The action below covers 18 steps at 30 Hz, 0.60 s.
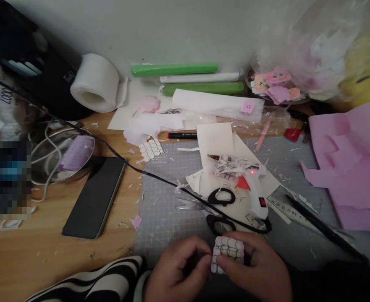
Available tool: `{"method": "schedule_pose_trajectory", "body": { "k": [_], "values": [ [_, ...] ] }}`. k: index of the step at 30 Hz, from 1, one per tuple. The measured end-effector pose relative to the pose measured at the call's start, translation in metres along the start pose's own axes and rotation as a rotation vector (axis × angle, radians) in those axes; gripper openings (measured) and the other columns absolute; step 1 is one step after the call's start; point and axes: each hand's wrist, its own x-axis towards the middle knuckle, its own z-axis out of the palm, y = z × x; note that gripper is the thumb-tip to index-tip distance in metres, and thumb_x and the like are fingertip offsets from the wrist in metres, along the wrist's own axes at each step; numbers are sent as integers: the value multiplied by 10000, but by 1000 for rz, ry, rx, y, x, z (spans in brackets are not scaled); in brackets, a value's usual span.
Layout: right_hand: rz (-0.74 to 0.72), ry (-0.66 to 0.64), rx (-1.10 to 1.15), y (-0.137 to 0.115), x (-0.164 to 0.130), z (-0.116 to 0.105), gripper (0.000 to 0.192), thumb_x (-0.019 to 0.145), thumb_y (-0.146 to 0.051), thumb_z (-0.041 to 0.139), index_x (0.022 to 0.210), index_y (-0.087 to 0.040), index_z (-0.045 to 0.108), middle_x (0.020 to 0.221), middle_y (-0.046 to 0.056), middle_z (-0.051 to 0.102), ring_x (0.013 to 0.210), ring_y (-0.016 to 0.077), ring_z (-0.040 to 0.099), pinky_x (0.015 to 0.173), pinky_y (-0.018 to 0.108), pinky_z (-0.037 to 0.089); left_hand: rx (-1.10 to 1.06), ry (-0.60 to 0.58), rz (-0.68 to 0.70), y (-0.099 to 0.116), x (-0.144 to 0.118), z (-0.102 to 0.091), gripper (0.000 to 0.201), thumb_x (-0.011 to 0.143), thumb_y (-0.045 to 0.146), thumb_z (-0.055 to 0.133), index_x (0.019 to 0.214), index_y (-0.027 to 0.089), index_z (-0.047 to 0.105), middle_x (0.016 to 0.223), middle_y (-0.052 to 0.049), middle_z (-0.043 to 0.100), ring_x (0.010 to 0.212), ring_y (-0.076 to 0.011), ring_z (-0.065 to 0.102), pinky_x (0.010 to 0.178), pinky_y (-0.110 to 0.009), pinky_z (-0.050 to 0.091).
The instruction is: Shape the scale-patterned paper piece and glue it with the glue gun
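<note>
My left hand (pixel 178 268) and my right hand (pixel 260 268) meet at the bottom middle, over the near edge of the grey cutting mat (pixel 162 201). Between their fingertips sits a small pink piece with a black scale pattern (pixel 228 253); both hands pinch it, the left from its left edge, the right from below and the right side. Just beyond them lie black-handled scissors (pixel 214 209) and a white hot glue gun (pixel 254 188) with a red light on, resting on cream paper.
A dark phone (pixel 96 197) lies left of the mat, a black cable (pixel 134 167) crossing the desk. White foam roll (pixel 95 82), green and white rolls, a black marker (pixel 181 135), pink felt sheets (pixel 348 163), a ruler and a black tool (pixel 320 226) lie around.
</note>
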Motion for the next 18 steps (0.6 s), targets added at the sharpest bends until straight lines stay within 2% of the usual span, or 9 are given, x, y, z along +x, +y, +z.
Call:
{"method": "schedule_pose_trajectory", "body": {
  "k": [7,10,14,18],
  "values": [
    [-21,-13,-55,3,0,-1,247,502,-301,582,709,-169,606,659,50,684,615,200,630,577,280,505,125,12,-11,-2,0,1,142,746,151,434,666,152,551,582,-23,581,550,-126,511,533,-213,396],
    [-21,-89,-37,4,1,-2,196,536,-300,580,682,-172,605,626,28,670,598,182,617,552,263,489,137,19,-1,-4,0,2,134,722,151,439,636,150,542,550,-19,567,517,-121,494,503,-207,387],
    [-37,-199,97,5,2,-2,160,591,-320,592,654,-174,578,594,3,655,591,158,605,537,241,472,53,17,1,-2,-1,3,123,738,165,456,657,153,549,574,-10,567,545,-117,497,528,-200,390],
    [32,-112,92,5,-2,0,210,528,-315,612,673,-168,575,589,10,641,577,164,594,539,255,455,-132,58,-79,-2,-3,3,161,805,244,424,750,159,550,596,6,533,542,-108,473,528,-203,383]
  ]
}}
